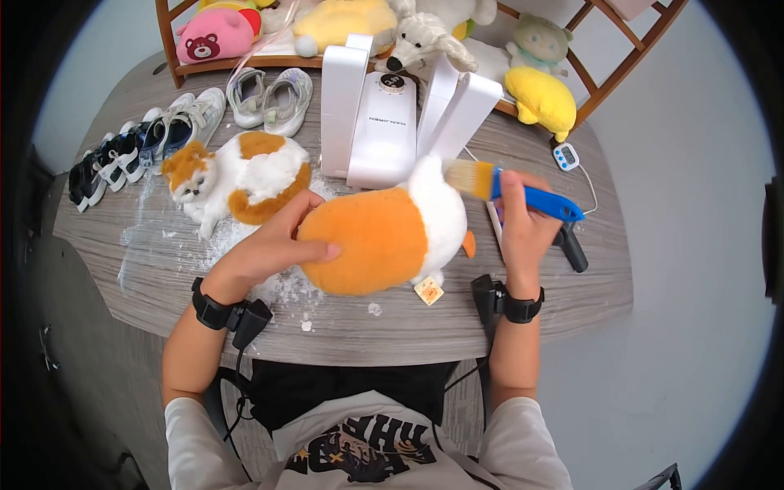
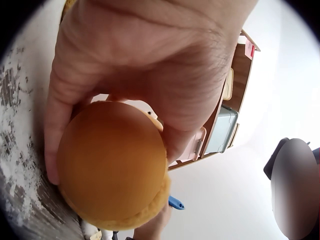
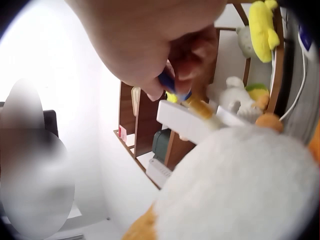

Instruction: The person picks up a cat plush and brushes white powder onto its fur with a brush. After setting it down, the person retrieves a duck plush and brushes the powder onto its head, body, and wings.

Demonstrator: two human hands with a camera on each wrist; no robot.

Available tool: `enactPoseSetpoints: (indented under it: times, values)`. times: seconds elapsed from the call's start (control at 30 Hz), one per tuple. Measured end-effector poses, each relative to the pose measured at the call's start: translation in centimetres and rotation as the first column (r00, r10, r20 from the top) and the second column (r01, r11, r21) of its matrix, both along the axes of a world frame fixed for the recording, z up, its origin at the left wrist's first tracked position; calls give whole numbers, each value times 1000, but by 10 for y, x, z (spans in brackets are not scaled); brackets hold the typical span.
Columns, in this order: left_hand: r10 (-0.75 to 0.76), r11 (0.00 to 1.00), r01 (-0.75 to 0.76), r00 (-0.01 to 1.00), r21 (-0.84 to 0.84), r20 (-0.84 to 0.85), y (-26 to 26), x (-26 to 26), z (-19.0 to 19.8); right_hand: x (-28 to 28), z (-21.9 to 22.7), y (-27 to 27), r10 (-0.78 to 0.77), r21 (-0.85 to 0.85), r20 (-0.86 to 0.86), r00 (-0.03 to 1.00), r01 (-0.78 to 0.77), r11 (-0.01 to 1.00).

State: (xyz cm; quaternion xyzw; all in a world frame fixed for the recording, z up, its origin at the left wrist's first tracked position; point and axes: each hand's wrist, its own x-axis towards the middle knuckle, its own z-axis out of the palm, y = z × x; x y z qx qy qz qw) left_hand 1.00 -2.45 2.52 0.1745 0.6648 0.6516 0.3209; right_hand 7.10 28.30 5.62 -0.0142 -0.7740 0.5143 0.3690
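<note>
A plush toy [image 1: 363,241], orange on its body and white at its other end, is over the near middle of the table. My left hand [image 1: 273,245] grips its orange end, thumb on top; the left wrist view has fingers and thumb on opposite sides of the orange fur [image 2: 112,165]. Between the fingers and thumb of my right hand [image 1: 524,233] is a flat brush [image 1: 543,202] with a blue handle. Its pale bristles [image 1: 469,177] point left, at the white fur. In the right wrist view the white part [image 3: 240,185] fills the lower right. A square tag [image 1: 429,291] hangs by the toy.
White powder [image 1: 282,286] is scattered on the wooden table [image 1: 155,278]. An orange-and-white cat plush [image 1: 245,175] lies left, with several shoes [image 1: 175,126] behind it. A white appliance [image 1: 384,122] with upright arms stands beyond the toy. A small timer [image 1: 565,156] sits at the right.
</note>
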Motion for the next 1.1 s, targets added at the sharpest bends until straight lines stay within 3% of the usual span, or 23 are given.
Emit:
enactPoseSetpoints:
  times: [0.03,0.07,0.1,0.13,0.17,0.2,0.23,0.3,0.33,0.43,0.5,0.57,0.7,0.77,1.03,1.1]
  values:
    - [-25,1000,25,1000,3,7,-1,-1,1,-3,-4,8,-197,208,-130,972,221,953]
    - [-53,999,53,998,3,15,-3,-2,2,-3,-3,9,-226,59,-99,969,232,971]
    - [-52,999,52,999,0,16,-4,-3,3,1,-2,9,-225,56,-98,969,231,971]
    - [-55,998,55,998,2,16,-4,-4,4,6,1,8,-66,-164,-93,994,50,985]
    - [-57,998,57,998,6,16,-4,-5,5,9,5,5,93,-373,-123,988,-133,918]
    - [-58,998,58,998,3,18,-4,-6,6,9,2,4,208,-414,-139,968,-247,876]
    - [-61,998,61,998,-2,2,-4,-7,7,9,2,1,204,-420,-136,969,-243,874]
    - [-64,998,64,998,-15,-7,-3,-8,7,7,3,-7,169,-232,77,983,-147,962]
    - [-64,998,64,998,10,-2,-3,-10,6,2,-2,-6,-21,-93,1,1000,21,995]
    - [-46,997,46,999,64,4,-1,-6,6,5,-6,3,-93,-81,-110,990,84,993]
    - [-40,996,41,999,82,-5,-4,-6,7,11,0,-7,0,-178,-97,995,-17,984]
    - [-90,996,89,994,21,64,-7,-8,4,16,3,-20,225,-244,-147,963,-256,935]
    - [-95,994,88,991,70,97,-9,-11,-1,24,5,-23,241,-102,-16,970,-241,965]
    - [-68,986,26,966,166,249,-6,-13,-6,24,4,-25,249,-100,-7,968,-249,963]
    - [-39,994,14,973,111,226,6,-2,6,29,14,-37,275,28,30,961,-276,961]
    - [-57,992,28,968,121,243,8,-1,4,32,20,-46,386,149,4,922,-382,912]
